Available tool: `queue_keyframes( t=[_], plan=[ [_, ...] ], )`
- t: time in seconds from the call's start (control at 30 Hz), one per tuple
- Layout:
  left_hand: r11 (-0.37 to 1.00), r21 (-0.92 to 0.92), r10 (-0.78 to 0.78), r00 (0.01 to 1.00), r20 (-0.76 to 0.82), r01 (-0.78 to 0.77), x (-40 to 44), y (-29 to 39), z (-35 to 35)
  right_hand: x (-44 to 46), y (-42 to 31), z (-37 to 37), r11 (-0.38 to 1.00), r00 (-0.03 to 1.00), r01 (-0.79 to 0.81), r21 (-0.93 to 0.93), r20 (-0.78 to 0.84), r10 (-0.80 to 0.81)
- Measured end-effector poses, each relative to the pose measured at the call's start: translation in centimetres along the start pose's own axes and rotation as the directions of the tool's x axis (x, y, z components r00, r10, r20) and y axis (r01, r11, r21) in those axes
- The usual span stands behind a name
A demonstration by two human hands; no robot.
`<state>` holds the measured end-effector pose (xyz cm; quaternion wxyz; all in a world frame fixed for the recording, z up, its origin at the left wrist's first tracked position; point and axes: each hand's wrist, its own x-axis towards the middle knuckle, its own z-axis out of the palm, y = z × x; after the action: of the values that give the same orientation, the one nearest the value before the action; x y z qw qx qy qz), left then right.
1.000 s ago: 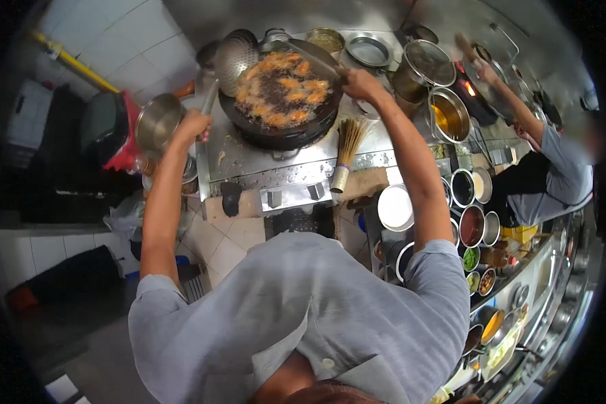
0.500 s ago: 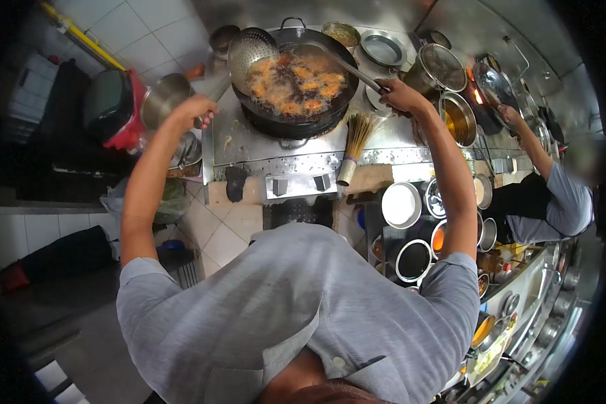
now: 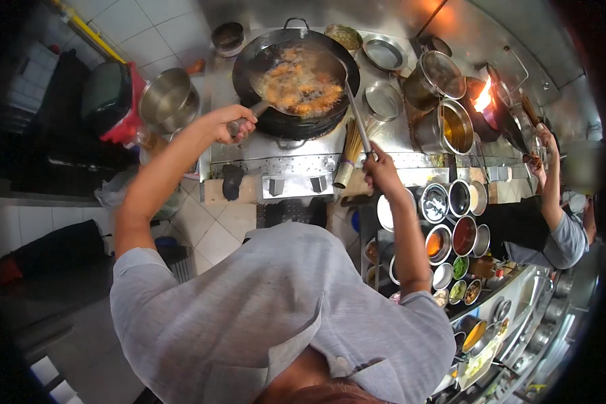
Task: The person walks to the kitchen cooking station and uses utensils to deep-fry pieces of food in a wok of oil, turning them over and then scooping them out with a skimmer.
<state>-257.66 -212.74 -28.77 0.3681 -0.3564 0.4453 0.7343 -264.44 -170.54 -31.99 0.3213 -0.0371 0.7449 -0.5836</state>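
A large dark wok [image 3: 248,67] stands on the stove, with orange-brown pieces [image 3: 301,87] frying in bubbling oil. My left hand [image 3: 230,125], at the wok's near left side, is closed around the handle of a strainer [image 3: 261,106]; its bowl is in the oil, mostly hidden by food and steam. My right hand [image 3: 382,168] grips a long metal-handled ladle [image 3: 357,116] that slants up into the wok's right side. Just left of my right hand, a bamboo brush [image 3: 349,158] lies on the stove edge.
A steel pot [image 3: 169,101] stands at left. Right of the wok are a steel bowl [image 3: 384,101], a tray [image 3: 384,52] and an oil pot [image 3: 457,128]. Flames [image 3: 483,97] rise near a co-worker's hands [image 3: 544,145]. Seasoning bowls [image 3: 464,235] stand at lower right.
The strainer has gone from the wok's left rim down into the oil. My left hand has moved right, my right hand down and toward me. Flames have flared at the co-worker's stove.
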Motion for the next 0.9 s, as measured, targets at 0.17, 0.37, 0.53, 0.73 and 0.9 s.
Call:
queue_keyframes(
  t=[0.17,0.37,0.53,0.73,0.9],
  plan=[
    [0.963,-0.269,0.025,0.997,0.067,-0.006,2.5,-0.6,3.3,-2.3,2.4,5.9,0.988,0.993,0.107,0.107,-0.058,-0.101],
    [0.915,-0.404,0.070,0.989,0.130,-0.012,5.7,1.1,4.5,-0.2,3.6,5.4,0.982,0.981,0.182,0.054,-0.075,-0.178],
    [0.892,-0.450,0.135,0.977,0.164,-0.047,8.9,3.1,4.6,4.0,4.4,4.8,0.916,0.919,0.299,-0.269,-0.178,-0.352],
    [0.920,-0.347,0.221,0.972,0.074,-0.183,10.7,4.2,6.0,4.7,0.7,6.2,0.939,0.933,0.225,-0.259,-0.220,-0.284],
    [0.934,-0.287,0.245,0.967,0.072,-0.215,10.8,4.1,5.7,8.4,4.9,7.0,0.863,0.842,0.379,-0.335,-0.261,-0.471]
  ],
)
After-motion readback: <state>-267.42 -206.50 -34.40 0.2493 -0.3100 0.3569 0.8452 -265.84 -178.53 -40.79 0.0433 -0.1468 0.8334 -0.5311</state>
